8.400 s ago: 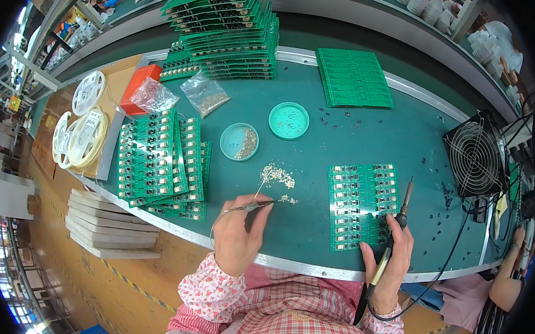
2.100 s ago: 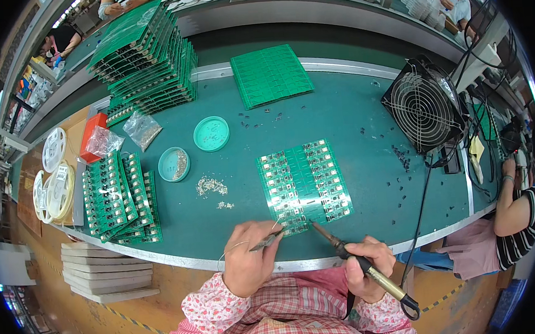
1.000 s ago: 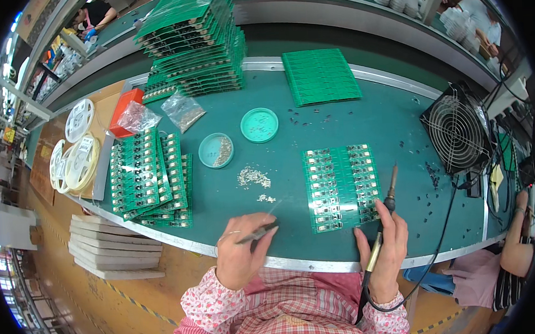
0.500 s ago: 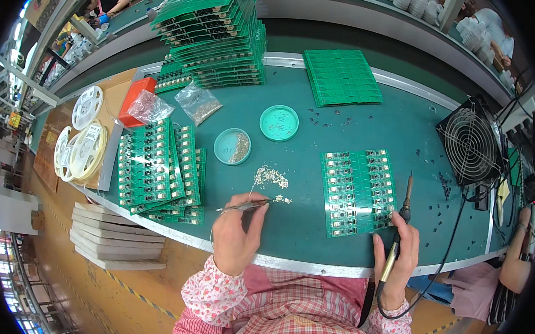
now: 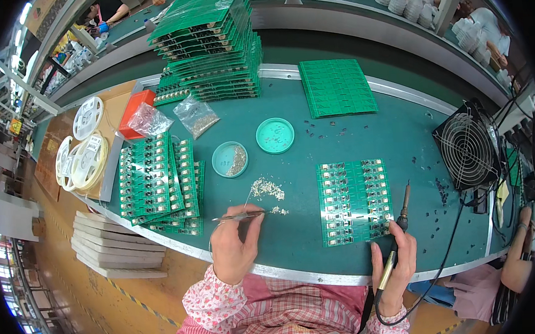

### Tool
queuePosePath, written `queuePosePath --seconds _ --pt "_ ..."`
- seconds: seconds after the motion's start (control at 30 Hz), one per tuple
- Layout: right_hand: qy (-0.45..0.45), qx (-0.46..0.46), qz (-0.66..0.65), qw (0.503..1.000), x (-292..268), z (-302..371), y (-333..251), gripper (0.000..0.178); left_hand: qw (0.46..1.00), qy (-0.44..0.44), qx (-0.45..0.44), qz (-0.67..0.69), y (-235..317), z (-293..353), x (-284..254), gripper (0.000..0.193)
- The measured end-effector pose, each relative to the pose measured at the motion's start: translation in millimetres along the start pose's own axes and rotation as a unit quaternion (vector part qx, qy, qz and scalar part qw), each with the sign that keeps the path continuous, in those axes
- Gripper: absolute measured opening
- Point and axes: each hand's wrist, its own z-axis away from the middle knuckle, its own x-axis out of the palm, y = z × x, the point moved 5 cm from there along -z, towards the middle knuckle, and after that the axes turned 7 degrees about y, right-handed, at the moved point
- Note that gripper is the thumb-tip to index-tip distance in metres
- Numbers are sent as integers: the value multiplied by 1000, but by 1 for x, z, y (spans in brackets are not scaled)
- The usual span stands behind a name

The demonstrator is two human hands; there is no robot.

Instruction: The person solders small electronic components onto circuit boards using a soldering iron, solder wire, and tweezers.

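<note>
My left hand (image 5: 234,245) pinches a pair of metal tweezers (image 5: 237,216). Their tips lie beside a few pale tiny components (image 5: 277,210) on the green bench mat. A thin wire (image 5: 247,196) also sticks up from the same fingers. In my right hand (image 5: 397,260) is a soldering iron (image 5: 401,223), held like a pen with its tip pointing up and away. That hand rests by the lower right corner of a green circuit board panel (image 5: 354,201) with rows of mounted parts. Just beyond the tweezers is a larger heap of pale components (image 5: 267,189).
Two round teal dishes (image 5: 275,136) hold small parts. Populated boards (image 5: 152,180) pile up at left, behind them a tall board stack (image 5: 212,60). Bare panels (image 5: 338,88) lie at the back. A fan (image 5: 465,149) stands right, near scattered black chips (image 5: 443,193). Reels (image 5: 89,156) sit far left.
The bench appears slightly lower in the picture as the view tilts. Both hands keep the same tools and nearly the same places over the bench.
</note>
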Motion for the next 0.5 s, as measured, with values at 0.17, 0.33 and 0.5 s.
queuePosePath --seconds 0.17,0.33,0.5 --pt "0 2 3 1000 -1 0 1 53 1000 -9 -2 -10 0 0 1 9" --pt "1 3 2 1000 0 0 2 53 1000 -5 2 -6 0 -1 2 10" --pt "-1 -1 4 1000 0 0 1 53 1000 -9 12 -15 0 -1 2 11"
